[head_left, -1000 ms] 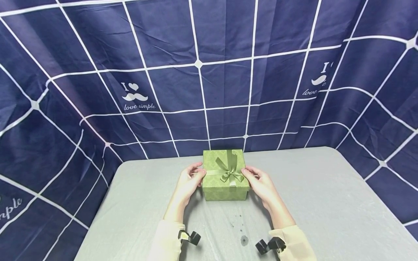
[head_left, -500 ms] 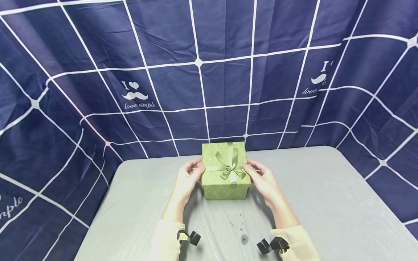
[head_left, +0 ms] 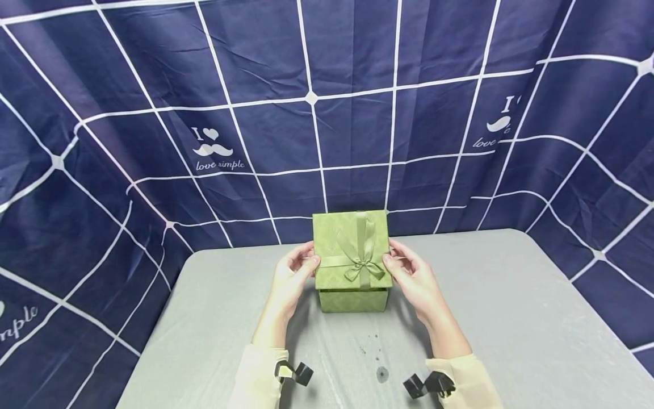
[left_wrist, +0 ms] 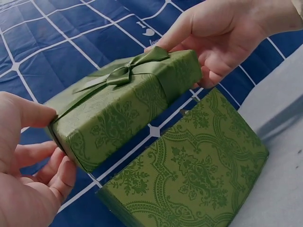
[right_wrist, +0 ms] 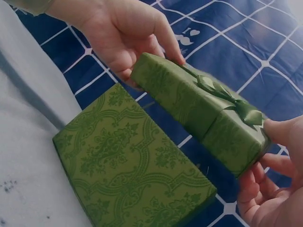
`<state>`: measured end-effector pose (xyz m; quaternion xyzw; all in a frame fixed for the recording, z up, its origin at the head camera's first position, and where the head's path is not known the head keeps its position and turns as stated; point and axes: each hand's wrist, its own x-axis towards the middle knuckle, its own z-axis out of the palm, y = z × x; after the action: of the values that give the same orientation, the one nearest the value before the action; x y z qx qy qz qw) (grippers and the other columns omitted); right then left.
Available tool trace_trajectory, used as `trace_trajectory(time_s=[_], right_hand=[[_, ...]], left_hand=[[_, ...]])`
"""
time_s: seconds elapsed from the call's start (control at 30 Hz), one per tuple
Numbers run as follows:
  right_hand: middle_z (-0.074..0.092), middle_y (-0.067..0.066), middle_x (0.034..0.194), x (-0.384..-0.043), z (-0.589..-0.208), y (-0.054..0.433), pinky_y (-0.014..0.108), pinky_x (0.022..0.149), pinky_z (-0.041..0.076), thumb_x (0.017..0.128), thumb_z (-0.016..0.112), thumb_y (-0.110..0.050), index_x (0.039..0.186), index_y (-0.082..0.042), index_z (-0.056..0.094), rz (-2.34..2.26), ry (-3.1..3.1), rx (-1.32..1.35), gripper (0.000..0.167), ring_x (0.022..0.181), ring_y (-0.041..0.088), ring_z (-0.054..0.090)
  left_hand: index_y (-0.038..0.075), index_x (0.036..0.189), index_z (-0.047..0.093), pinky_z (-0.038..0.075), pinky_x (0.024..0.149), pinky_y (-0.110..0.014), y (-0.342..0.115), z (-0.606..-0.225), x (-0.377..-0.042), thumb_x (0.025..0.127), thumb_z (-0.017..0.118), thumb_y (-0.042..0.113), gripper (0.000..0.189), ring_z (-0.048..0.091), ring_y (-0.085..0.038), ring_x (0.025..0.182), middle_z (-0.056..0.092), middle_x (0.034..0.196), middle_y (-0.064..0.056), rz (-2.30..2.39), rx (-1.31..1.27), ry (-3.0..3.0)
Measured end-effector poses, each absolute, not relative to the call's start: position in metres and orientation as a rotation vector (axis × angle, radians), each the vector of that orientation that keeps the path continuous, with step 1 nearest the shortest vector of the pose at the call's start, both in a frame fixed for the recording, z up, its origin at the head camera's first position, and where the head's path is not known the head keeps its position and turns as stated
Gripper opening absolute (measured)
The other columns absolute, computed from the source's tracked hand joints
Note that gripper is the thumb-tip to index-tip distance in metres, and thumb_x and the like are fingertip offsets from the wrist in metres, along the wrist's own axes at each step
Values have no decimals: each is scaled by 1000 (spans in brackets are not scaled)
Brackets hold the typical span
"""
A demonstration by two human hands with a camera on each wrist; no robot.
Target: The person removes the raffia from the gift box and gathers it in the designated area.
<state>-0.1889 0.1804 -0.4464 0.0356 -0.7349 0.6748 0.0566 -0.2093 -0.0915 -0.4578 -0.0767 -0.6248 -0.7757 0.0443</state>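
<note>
A green patterned gift box lid [head_left: 334,236] with a ribbon bow [head_left: 361,268] is raised above its box base [head_left: 353,301]. My left hand [head_left: 293,278] pinches the lid's left side, thumb on top and fingers beneath. On the opposite side my right hand [head_left: 415,281] pinches it the same way. Both wrist views show a gap between the lid [left_wrist: 109,127] and the base [right_wrist: 128,161], which stands upright on the table. The inside of the base is hidden from every view.
The grey table [head_left: 225,318] runs back to a dark blue curtain [head_left: 271,142] with white grid lines, which also hangs along both sides. Small dark spots [head_left: 382,375] mark the table in front of the box. A black wrist mount [head_left: 426,385] sits at the right sleeve.
Both hands have lifted the lid up off the box base, so a gap has opened between them. The base has stayed where it was on the table.
</note>
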Motion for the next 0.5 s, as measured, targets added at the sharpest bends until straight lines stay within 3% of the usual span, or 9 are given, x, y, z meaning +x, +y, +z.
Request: trace_trajectory(time_s=[0.2,0.5], right_hand=[[59,2,128,-190,-446,180,18,94,50,109,67,-9,159,-1,53,2008,-2190,169,52,107,9,60],[62,-9,125,-191,-451,183,17,86,51,104,70,2,152,7,57,1920,-2116,274,50,109,8,62]], left_hand=[[-16,140,61,58,83,-23,-93,-457,-209,99,69,-5,44,66,-9,94,67,111,-1,-2334,-272,-1883],[-15,139,63,53,97,-23,-95,-456,-209,96,73,-7,45,68,-9,101,70,111,2,-2239,-305,-1898]])
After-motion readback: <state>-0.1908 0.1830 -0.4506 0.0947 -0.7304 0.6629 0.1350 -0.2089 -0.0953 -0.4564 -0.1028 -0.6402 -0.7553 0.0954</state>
